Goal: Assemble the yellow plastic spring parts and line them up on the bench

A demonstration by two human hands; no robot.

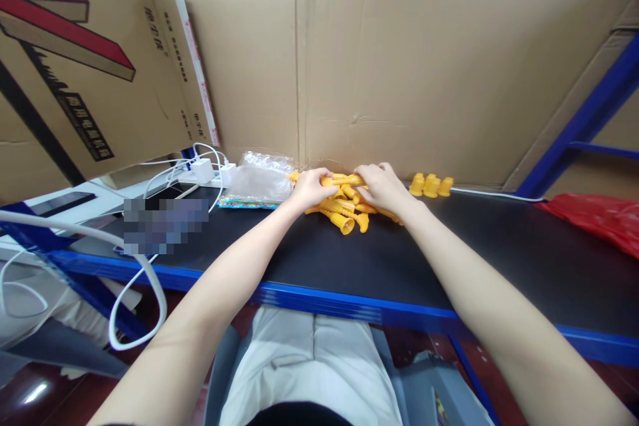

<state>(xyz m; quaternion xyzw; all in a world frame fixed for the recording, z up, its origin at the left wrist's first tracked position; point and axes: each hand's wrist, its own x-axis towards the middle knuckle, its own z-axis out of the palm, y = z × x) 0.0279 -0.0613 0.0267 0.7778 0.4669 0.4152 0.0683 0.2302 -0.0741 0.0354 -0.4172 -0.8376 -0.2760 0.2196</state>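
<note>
A heap of yellow plastic trumpet-shaped pieces [344,210] lies on the black tabletop [379,259] against the cardboard back wall. My left hand [310,188] is closed on one end of a long yellow piece [344,180] held above the heap. My right hand [379,188] grips the other end of that same piece, fingers curled. Both forearms reach in from the bottom of the view. Three small yellow bell-shaped caps [431,185] stand in a row just right of my right hand.
A clear plastic bag [259,178] lies left of the heap. White chargers and cables [202,170] sit further left, and a thick white cable [134,293] loops off the blue table edge. A red bag [599,218] lies at far right. Cardboard walls [424,73] enclose the back.
</note>
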